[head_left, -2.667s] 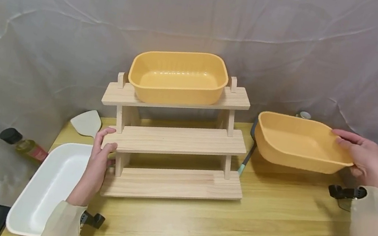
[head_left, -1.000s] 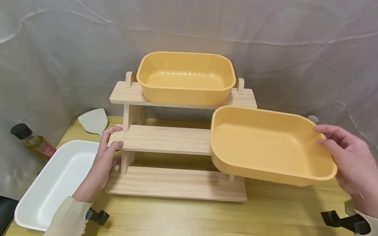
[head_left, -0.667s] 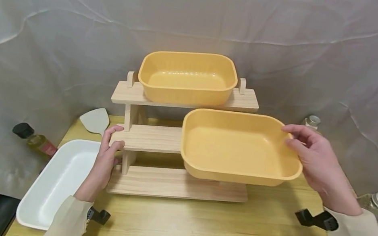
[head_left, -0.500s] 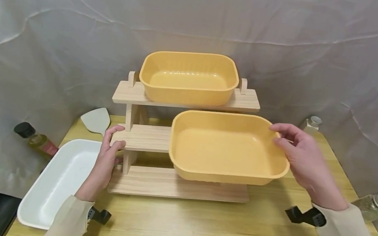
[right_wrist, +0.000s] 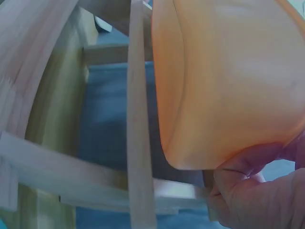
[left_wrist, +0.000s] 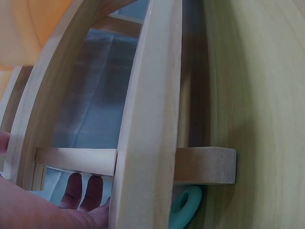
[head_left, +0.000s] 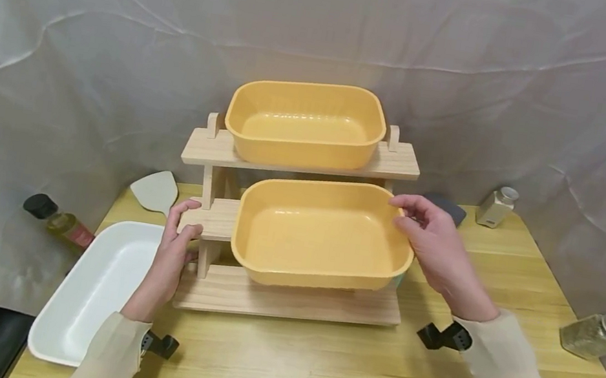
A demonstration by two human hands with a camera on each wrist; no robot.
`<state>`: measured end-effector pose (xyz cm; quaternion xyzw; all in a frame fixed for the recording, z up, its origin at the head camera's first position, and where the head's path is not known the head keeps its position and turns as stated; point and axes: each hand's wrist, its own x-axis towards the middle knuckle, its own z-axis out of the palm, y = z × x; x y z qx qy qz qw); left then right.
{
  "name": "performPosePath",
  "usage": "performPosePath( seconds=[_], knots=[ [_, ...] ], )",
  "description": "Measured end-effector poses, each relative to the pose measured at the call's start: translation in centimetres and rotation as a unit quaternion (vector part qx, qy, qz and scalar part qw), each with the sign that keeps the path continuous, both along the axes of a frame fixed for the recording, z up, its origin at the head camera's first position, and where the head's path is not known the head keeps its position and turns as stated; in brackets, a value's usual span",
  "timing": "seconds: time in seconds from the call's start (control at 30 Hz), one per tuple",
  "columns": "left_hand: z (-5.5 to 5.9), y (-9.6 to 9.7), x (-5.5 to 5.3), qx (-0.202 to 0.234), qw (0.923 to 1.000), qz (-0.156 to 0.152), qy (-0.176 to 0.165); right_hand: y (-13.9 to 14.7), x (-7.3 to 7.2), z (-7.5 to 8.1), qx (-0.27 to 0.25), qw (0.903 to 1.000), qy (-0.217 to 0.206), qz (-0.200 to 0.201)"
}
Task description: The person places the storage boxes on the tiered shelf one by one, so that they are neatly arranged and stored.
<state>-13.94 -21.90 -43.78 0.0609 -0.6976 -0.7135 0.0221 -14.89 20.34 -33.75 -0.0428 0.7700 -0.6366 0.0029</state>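
Observation:
A three-step wooden rack (head_left: 287, 298) stands on the table. On its top step sits one yellow basin (head_left: 302, 156). My right hand (head_left: 440, 252) pinches the right rim of a second yellow basin (head_left: 319, 237), thumb inside, level with the middle step; whether it touches that step I cannot tell. The right wrist view shows this basin's underside (right_wrist: 238, 86) beside a shelf edge, with my right hand (right_wrist: 262, 191) at its corner. My left hand (head_left: 168, 267) grips the left end of the middle step; the left wrist view shows its fingers (left_wrist: 93, 193) under the rack's side.
Left of the rack lie a white tray (head_left: 94, 288), a pale spatula (head_left: 155, 191) and a black-capped bottle (head_left: 59, 224). To the right are a small jar (head_left: 497, 207), a larger lidded jar (head_left: 599, 334) and a dark utensil head (head_left: 444, 207). A grey curtain hangs behind.
My right hand has carried the second basin leftward from beside the rack to in front of the middle step. My left hand keeps its grip on the rack.

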Motion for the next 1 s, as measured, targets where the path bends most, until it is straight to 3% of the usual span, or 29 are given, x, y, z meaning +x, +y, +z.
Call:
performPosePath(
  seconds=[0.57,1.0],
  knots=[
    [0.1,0.5,-0.2,-0.008,1.0,-0.005,-0.001,-2.8,-1.9,-1.1,-0.011,0.9999,0.005,-0.013],
    [0.2,-0.1,0.1,-0.008,0.9999,0.005,-0.011,-4.5,-3.3,-2.0,-0.012,0.9974,0.047,-0.054]
  ],
)
